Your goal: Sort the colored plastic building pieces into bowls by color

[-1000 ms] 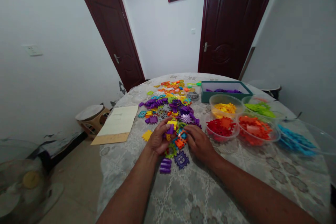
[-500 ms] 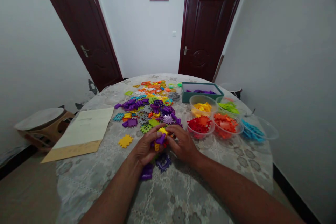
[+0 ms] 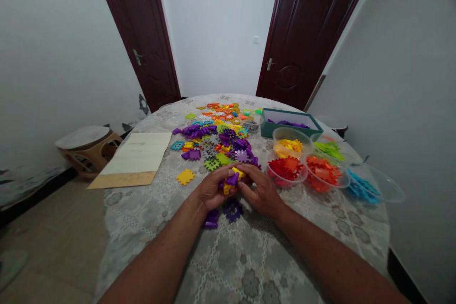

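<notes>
Both hands meet over the near middle of the table around a small cluster of yellow and purple plastic building pieces (image 3: pixel 232 179). My left hand (image 3: pixel 214 187) is closed round its left side, with the thumb on top. My right hand (image 3: pixel 259 191) has its fingers closed on the right side of the same cluster. Fingers hide part of it, so how the pieces join cannot be made out. Below the hands lie a dark purple notched piece (image 3: pixel 232 211) and a purple tube-like piece (image 3: pixel 211 219). Just beyond is a mixed heap of notched pieces (image 3: pixel 213 145).
Clear bowls hold yellow (image 3: pixel 289 147), red (image 3: pixel 287 168), orange (image 3: pixel 323 172), green (image 3: pixel 329 150) and blue pieces (image 3: pixel 361 186). Behind them stands a green box (image 3: pixel 267 129) with purple pieces inside. A yellow square piece (image 3: pixel 185 177) and a paper sheet (image 3: pixel 138 153) lie at left.
The camera view has turned left and slightly down, shifting everything rightward and up in the picture. Both hands still hold the cluster, with little visible change in their grip.
</notes>
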`<state>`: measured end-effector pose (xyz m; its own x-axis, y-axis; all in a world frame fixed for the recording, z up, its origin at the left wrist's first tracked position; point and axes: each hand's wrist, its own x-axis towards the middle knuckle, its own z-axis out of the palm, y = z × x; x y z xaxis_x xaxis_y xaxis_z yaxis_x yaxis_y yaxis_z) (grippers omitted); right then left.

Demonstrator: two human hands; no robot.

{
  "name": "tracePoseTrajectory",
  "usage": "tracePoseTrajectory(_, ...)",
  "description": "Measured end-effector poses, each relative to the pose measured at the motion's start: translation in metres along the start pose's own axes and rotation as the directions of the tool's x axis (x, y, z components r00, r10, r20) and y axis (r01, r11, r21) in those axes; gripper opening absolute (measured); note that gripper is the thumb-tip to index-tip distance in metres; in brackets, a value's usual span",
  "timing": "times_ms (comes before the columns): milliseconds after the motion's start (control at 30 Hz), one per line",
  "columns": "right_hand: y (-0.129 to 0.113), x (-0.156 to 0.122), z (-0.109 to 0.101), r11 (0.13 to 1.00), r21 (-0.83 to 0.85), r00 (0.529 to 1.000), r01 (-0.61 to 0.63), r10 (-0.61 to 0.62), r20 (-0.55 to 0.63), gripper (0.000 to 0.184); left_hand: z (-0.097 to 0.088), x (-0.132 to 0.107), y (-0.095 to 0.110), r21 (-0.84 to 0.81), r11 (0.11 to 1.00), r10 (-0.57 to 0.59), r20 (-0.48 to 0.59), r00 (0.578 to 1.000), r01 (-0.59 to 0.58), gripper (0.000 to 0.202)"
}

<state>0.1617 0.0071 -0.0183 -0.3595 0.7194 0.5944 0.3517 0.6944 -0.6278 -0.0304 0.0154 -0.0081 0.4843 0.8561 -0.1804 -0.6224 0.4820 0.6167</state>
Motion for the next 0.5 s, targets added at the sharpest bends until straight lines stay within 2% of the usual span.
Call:
tracePoseTrajectory(200, 0.0, 0.001, -0.003, 0.995, -0.047, 0.994, -0.084, 0.08, -0.08, 0.025, 0.003, -0.002, 0.0, -0.023, 0.999, -0.028, -0.04, 0.999, 0.027, 0.048)
tracePoseTrajectory(367, 0.004, 0.004, -0.01, 0.996, -0.081, 0.999, -0.024, 0.021, -0.028, 0.028, 0.006, -0.002, -0.002, -0.05, 0.998, -0.03, -0.003, 1.0, 0.03, 0.047)
tracePoseTrajectory(500, 0.005, 0.007, -0.017, 0.989, -0.138, 0.989, -0.044, 0.024, -0.147, 0.027, 0.005, -0.002, -0.001, -0.057, 0.997, -0.047, 0.016, 0.999, 0.048, 0.052)
